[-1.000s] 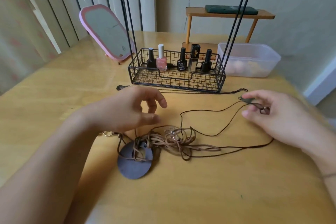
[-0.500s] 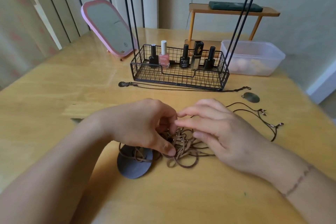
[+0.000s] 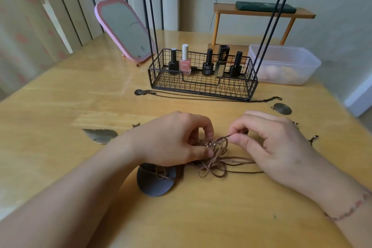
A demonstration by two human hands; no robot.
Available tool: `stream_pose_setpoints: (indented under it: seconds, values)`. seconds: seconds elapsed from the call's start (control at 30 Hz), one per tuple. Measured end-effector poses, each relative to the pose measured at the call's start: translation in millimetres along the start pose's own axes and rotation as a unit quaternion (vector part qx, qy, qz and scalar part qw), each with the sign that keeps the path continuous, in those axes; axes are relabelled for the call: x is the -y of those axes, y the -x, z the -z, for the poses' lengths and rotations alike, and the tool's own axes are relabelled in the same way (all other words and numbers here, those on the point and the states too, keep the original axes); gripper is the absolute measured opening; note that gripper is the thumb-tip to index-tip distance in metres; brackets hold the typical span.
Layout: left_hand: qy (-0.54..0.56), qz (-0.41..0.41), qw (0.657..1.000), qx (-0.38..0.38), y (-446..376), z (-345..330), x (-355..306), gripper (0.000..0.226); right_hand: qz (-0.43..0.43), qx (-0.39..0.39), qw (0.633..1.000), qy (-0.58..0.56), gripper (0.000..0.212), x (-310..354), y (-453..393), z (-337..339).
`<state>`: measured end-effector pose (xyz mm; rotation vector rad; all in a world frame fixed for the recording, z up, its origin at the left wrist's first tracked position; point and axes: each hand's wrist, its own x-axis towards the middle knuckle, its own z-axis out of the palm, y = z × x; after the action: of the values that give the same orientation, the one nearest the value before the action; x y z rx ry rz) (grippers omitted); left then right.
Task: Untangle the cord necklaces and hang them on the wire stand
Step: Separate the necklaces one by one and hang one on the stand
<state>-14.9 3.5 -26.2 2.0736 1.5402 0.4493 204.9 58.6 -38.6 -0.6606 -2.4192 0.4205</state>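
A tangle of brown cord necklaces (image 3: 216,162) lies on the wooden table (image 3: 60,106) between both hands. My left hand (image 3: 175,139) pinches the knot at its left side with thumb and curled fingers. My right hand (image 3: 267,143) pinches a dark cord strand and holds it up from the knot. A grey disc pendant (image 3: 155,184) lies under the left wrist with cord across it. The black wire stand (image 3: 203,80) is behind, its uprights running out of the top of the view. A round metal pendant (image 3: 281,108) lies at the right.
A thin chain necklace (image 3: 191,95) lies along the stand's front. A bronze feather pendant (image 3: 100,135) rests at left. Nail polish bottles (image 3: 185,62) stand in the basket. A pink mirror (image 3: 124,30), a clear plastic box (image 3: 283,64) and a small wooden shelf (image 3: 261,14) stand behind.
My right hand let go of the round pendant and came in to the tangle. Both hands now pinch the cords, and the right lifts one strand.
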Motion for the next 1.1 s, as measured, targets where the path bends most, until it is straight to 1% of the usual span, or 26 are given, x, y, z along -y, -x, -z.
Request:
stream_pose_setpoints:
  seconds: [0.07,0.2,0.3,0.37,0.47,0.5,0.57,0.63,0.73,0.8,0.87,0.97,1.03,1.1]
  values:
    - [0.015,-0.006,1.0,-0.007,-1.4,-2.0,-0.7,0.014,0.004,-0.006,1.0,-0.003,0.007,1.7,0.1,0.7]
    - [0.082,-0.011,0.996,-0.012,-0.7,-0.7,-1.0,0.024,-0.035,0.015,0.999,-0.025,0.014,3.0,2.2,2.3]
    - [0.091,-0.005,0.996,-0.025,-0.9,-0.2,-1.2,0.025,-0.063,0.02,0.993,-0.093,0.016,4.2,4.2,2.6]
    - [0.092,0.003,0.995,-0.035,-1.8,-0.6,-0.3,0.023,-0.066,0.009,0.991,-0.112,0.015,6.1,4.6,4.1]
    - [0.084,0.003,0.995,-0.048,-2.6,-0.8,-0.6,0.009,-0.088,-0.004,0.987,-0.137,0.014,8.9,6.1,7.2]
    - [0.08,0.005,0.995,-0.051,-2.6,-0.8,-0.9,0.012,-0.103,-0.008,0.984,-0.146,0.016,8.9,7.0,7.9]
    - [0.077,0.012,0.996,-0.054,-2.6,-1.5,-1.5,0.019,-0.136,-0.005,0.981,-0.136,0.021,8.0,8.7,7.8]
    - [0.081,0.021,0.995,-0.051,-2.8,-1.4,-2.5,0.021,-0.173,0.017,0.98,-0.094,0.019,6.8,8.5,7.4]
    - [0.085,0.026,0.995,-0.049,-4.2,-0.3,-0.4,0.024,-0.217,0.052,0.974,-0.046,0.023,4.4,8.3,9.2]
    - [0.1,0.022,0.994,-0.049,-4.7,-1.3,1.7,0.03,-0.213,0.045,0.974,-0.059,0.018,3.2,8.2,9.7]
    - [0.135,0.007,0.989,-0.058,-5.1,-4.1,3.0,0.039,-0.189,0.02,0.978,-0.09,0.015,3.4,7.0,9.7]
    - [0.178,-0.048,0.979,-0.09,-4.6,-6.6,-0.7,0.047,-0.128,-0.013,0.987,-0.091,0.02,2.3,6.4,8.7]
    - [0.17,-0.077,0.975,-0.12,-5.6,-6.9,-2.5,0.049,-0.098,-0.024,0.99,-0.099,0.021,1.9,6.6,7.4]
    - [0.156,-0.072,0.973,-0.153,-5.9,-8.0,-2.6,0.046,-0.08,-0.032,0.99,-0.11,0.021,2.1,6.1,6.2]
